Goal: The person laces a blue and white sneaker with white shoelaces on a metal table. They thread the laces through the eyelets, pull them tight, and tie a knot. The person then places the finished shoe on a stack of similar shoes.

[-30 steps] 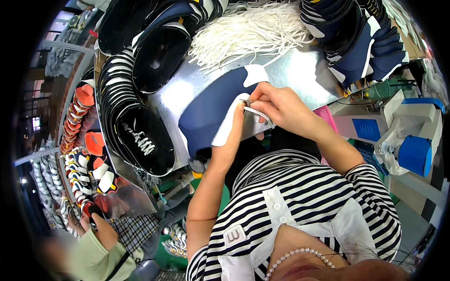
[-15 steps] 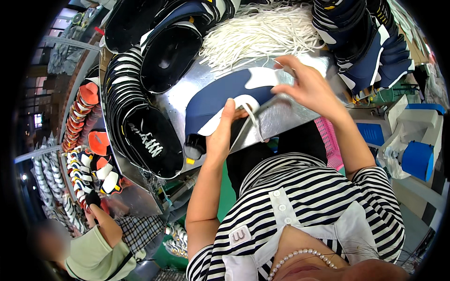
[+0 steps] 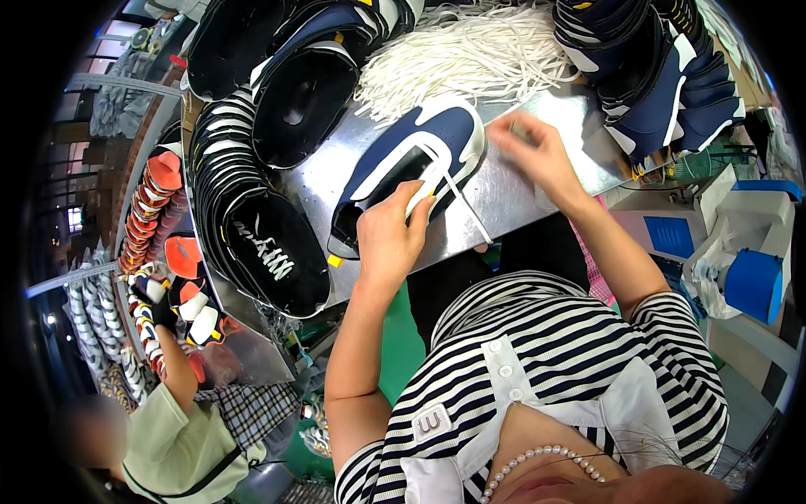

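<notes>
A navy and white shoe upper point(image 3: 389, 151) lies on the metal table with its opening facing up. My left hand point(image 3: 392, 235) is closed on its near white edge, thumb and fingers around the rim. A white shoelace point(image 3: 467, 210) runs from the upper's eyelet area past my fingers toward the table's near edge. My right hand point(image 3: 537, 155) is off the upper, to its right, with blurred fingers apart and nothing seen in them. A yellow tab point(image 3: 335, 261) sticks out at the upper's heel end.
Loose white shoelaces point(image 3: 470, 59) are heaped at the back of the metal table point(image 3: 512, 214). Nested uppers point(image 3: 281, 252) line the left side. More navy uppers point(image 3: 672, 101) stand at the right. A co-worker point(image 3: 185, 420) handles orange and white pieces at far left.
The upper has turned from its side so its opening faces up. My left hand has shifted its hold along the rim. My right hand has moved slightly lower and away from the upper.
</notes>
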`<action>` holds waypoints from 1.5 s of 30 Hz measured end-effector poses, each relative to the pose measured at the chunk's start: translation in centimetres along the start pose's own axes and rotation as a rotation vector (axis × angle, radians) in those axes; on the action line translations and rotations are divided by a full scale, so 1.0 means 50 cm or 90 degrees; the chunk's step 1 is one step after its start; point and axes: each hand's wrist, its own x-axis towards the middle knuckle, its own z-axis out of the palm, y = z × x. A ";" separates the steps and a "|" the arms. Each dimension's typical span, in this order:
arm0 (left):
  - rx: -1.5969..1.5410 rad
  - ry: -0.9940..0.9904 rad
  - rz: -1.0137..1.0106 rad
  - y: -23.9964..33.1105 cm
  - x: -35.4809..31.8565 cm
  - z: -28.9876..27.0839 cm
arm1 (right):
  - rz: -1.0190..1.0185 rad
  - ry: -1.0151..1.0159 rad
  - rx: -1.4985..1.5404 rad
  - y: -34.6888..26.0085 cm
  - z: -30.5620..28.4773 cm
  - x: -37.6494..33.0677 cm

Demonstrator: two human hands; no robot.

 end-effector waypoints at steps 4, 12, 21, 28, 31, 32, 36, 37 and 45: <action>0.008 0.064 0.083 0.046 -0.002 -0.003 | 0.018 -0.151 -0.127 0.033 0.043 -0.053; -0.161 0.233 0.058 0.082 0.042 -0.136 | -0.032 -0.393 -0.493 0.103 -0.132 -0.281; 0.062 -0.153 -0.011 0.022 0.005 0.025 | -0.014 -0.118 -0.121 -0.002 -0.081 -0.166; 0.093 -0.159 0.041 0.084 0.022 -0.007 | -0.129 -0.176 -0.088 -0.009 0.006 -0.005; 0.133 -0.163 0.000 0.114 0.045 0.004 | -0.243 -0.154 -0.160 0.006 0.012 0.015; 0.142 -0.180 -0.017 0.113 0.055 0.014 | -0.282 -0.132 -0.138 0.027 0.018 0.021; 0.134 -0.158 -0.068 0.094 0.069 0.055 | -0.252 -0.148 -0.186 0.033 0.012 0.024; 0.119 -0.132 -0.075 0.090 0.069 0.062 | -0.238 -0.122 -0.168 0.037 0.008 0.021; 0.037 -0.156 -0.184 0.063 0.084 0.070 | -0.114 -0.154 -0.155 0.033 -0.038 -0.066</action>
